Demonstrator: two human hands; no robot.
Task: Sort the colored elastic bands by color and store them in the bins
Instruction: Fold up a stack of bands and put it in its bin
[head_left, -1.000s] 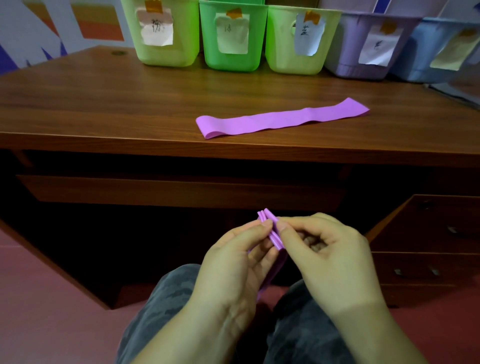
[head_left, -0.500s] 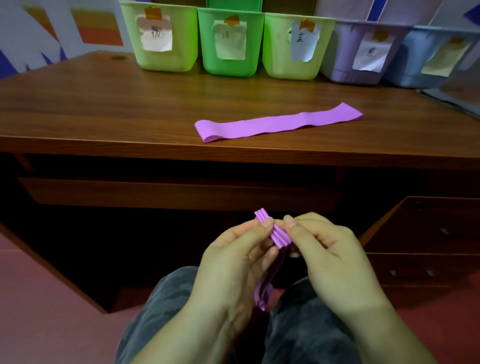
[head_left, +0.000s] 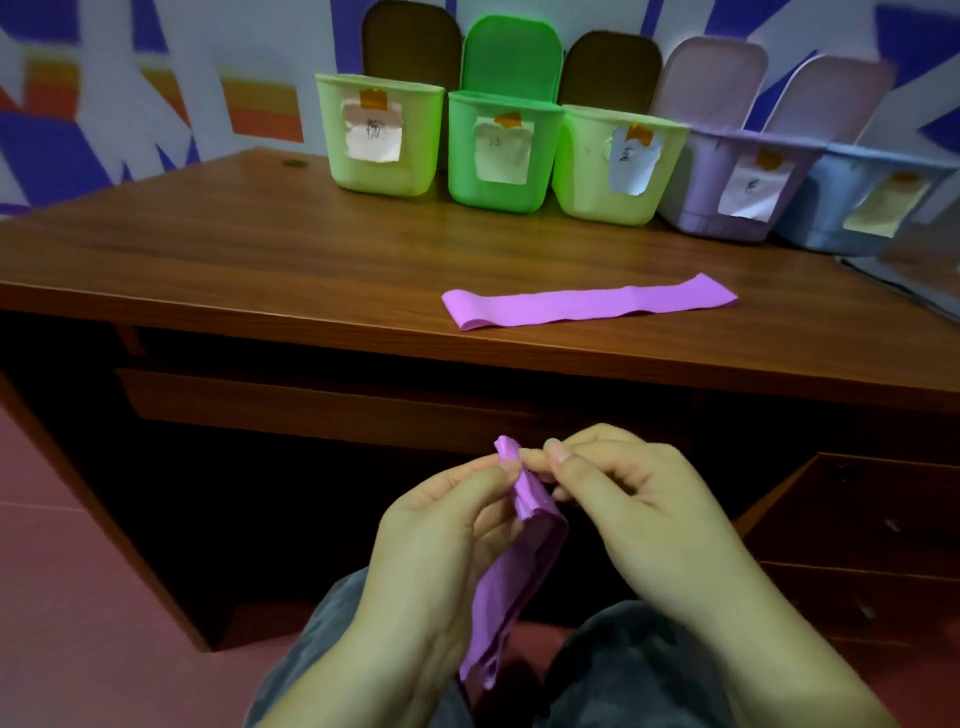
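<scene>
Near the lap, below the desk's front edge, the left hand (head_left: 441, 525) and right hand (head_left: 628, 499) both pinch the top of a crumpled purple elastic band (head_left: 524, 551) between thumb and fingertips; its free length hangs down between the knees. On the wooden desk (head_left: 260, 260) beyond, a second purple band (head_left: 587, 301) lies flat, right of centre. Along the far edge stands a row of five labelled bins with raised lids: light green (head_left: 382, 140), green (head_left: 501, 156), light green (head_left: 613, 166), lilac (head_left: 737, 187), and blue (head_left: 867, 202) at far right.

Wooden desk (head_left: 260, 249), five labelled bins (head_left: 382, 140) (back edge), flat purple band (head_left: 587, 301)
</scene>
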